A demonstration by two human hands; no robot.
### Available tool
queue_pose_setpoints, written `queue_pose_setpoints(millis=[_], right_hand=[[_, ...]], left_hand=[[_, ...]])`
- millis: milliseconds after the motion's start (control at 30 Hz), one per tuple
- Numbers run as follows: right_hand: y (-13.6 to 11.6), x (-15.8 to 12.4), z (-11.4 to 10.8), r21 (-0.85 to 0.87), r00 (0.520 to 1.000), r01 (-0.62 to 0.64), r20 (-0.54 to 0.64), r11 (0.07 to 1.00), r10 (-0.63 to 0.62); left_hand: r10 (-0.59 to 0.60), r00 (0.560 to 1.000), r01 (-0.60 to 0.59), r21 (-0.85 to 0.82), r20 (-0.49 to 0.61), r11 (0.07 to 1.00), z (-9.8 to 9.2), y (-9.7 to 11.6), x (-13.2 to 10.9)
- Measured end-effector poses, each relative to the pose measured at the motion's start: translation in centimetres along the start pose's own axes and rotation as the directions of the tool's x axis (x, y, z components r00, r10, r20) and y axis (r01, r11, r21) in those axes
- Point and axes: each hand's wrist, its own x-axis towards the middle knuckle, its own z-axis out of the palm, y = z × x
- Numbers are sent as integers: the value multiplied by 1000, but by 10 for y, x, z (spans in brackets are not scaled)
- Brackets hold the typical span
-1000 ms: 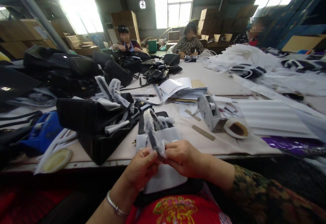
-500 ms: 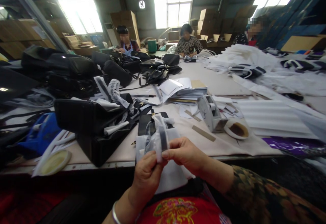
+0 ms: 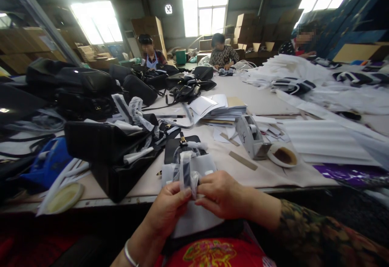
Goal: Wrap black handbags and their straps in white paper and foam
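My left hand is closed, thumb on top, on a dark bag strap wrapped in thin, whitish see-through wrapping. My right hand pinches the wrapping at the strap's right side; its fingertips are partly hidden. Under the strap, a small black bag with a gold buckle lies at the table's front edge. A white foam sheet covers its near part and hangs toward my lap. More wrapped strap loops across the bag just behind my hands.
To the left stand a large black bag, a blue tape dispenser and a tape roll. On the right are a grey tape dispenser, another tape roll and foam sheets. Papers lie ahead; several people sit beyond.
My right hand has turned, its back now more upward, with its fingers lower on the wrapping. The strap has shifted slightly left and down, and my left thumb now lies across it.
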Motion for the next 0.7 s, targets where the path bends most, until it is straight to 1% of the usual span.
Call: queue_pose_setpoints(millis=[33, 67, 100, 133, 200, 233, 267, 333, 400, 467, 567, 633, 700], right_hand=[[4, 4, -8, 22, 998, -20, -52, 1000, 21], [7, 10, -16, 3, 995, -29, -95, 1000, 29], [10, 18, -23, -56, 994, -24, -110, 998, 17], [13, 26, -29, -137, 996, -3, -87, 991, -9], [19, 46, -34, -248, 997, 61, 58, 967, -48], [24, 56, -33, -257, 991, 66, 129, 964, -34], [30, 65, -31, -239, 985, 34, 174, 970, 8], [48, 79, -22, -128, 961, -130, 226, 983, 157], [69, 86, -7, -10, 908, -324, 276, 946, 314], [88, 85, 10, 33, 849, -448, 330, 894, 413], [104, 76, 33, 46, 791, -539, 372, 841, 486], [106, 71, 42, 74, 768, -583, 376, 809, 519], [101, 67, 41, 113, 765, -611, 339, 784, 548]], left_hand=[[-10, 1000, 11, 32, -8, 999, 0, 1, -2], [-19, 1000, 20, 59, -13, 998, 1, 2, -4], [-33, 999, 33, 84, -9, 996, 1, 3, -6], [-46, 999, 45, 105, 4, 993, 3, 5, -8], [-47, 999, 44, 125, 27, 991, 7, 10, -12], [-31, 999, 28, 119, 24, 993, 9, 14, -14], [-2, 1000, 1, 101, 9, 995, 11, 20, -15], [71, 997, -69, 50, -43, 996, 16, 37, -17], [147, 985, -147, 5, -86, 989, 21, 59, -15], [228, 967, -232, -27, -112, 972, 25, 79, -7], [323, 938, -332, -52, -127, 942, 27, 99, 13], [380, 914, -391, -66, -139, 918, 26, 103, 28], [444, 879, -461, -72, -175, 884, 23, 100, 39]])
